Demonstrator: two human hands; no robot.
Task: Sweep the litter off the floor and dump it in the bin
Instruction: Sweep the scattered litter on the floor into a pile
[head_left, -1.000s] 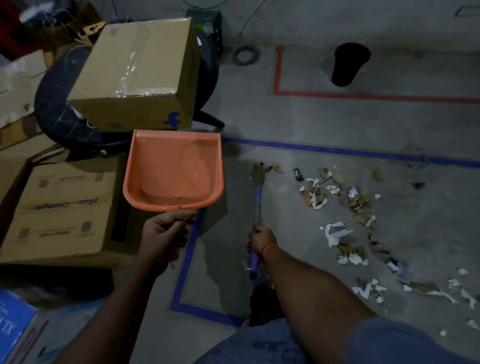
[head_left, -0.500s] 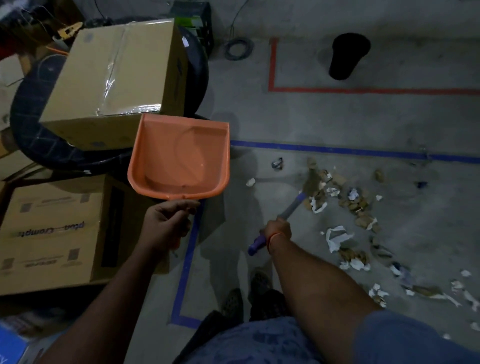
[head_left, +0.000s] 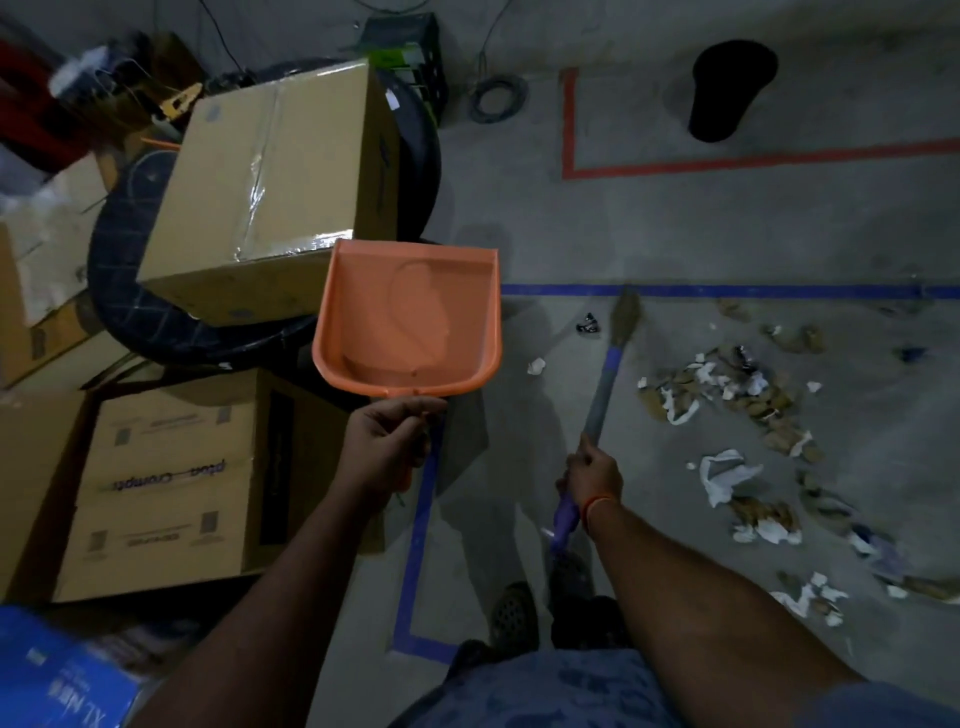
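Head view, looking down at a dim floor (head_left: 649, 223): the left hand (head_left: 387, 441) grips an empty orange dustpan (head_left: 410, 322) by its handle, held up off the floor, probably kept clear until there is a pile to scoop. The right hand (head_left: 592, 470) grips a broom (head_left: 605, 379), bristles reaching to the far left edge of the litter (head_left: 727, 395), likely to gather the scattered scraps. The black bin (head_left: 727, 88) stands well apart, beyond a red line.
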